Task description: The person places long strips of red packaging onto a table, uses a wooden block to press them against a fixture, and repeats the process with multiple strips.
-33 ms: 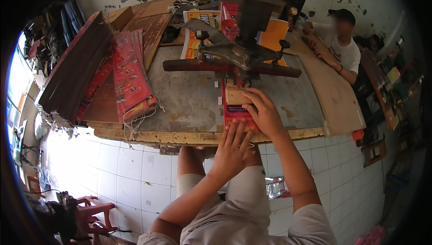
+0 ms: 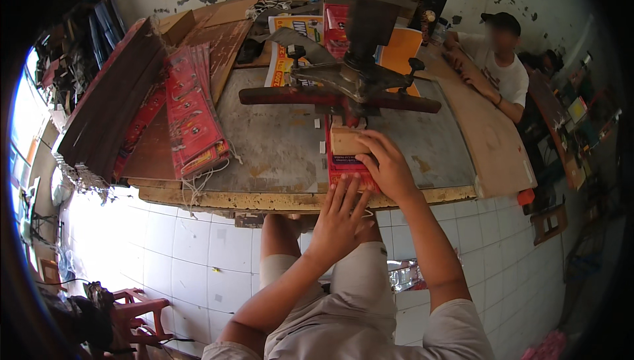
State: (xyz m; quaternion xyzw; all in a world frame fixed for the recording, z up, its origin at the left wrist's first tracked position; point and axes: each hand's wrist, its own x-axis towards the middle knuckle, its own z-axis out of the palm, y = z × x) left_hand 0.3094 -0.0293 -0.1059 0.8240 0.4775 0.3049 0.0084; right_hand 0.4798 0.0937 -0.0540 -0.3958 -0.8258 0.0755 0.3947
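A red printed strip or sheet stack (image 2: 338, 170) lies on the grey metal tabletop, its near end at the front edge. My left hand (image 2: 338, 224) rests flat on that near end, fingers stretched out and slightly apart. On top of the strip sits a light wooden block (image 2: 344, 143). My right hand (image 2: 391, 170) grips the block's right side between thumb and fingers. The dark metal press (image 2: 356, 82) stands directly over the strip, its crossbar just beyond the block. The strip's middle is hidden beneath block and press.
At the left, more red printed strips with white strings (image 2: 195, 109) lie beside a tall stack of dark sheets (image 2: 109, 106). Yellow and orange printed sheets (image 2: 399, 59) lie behind the press. A brown board (image 2: 482, 135) covers the table's right side, where another person (image 2: 495, 69) sits.
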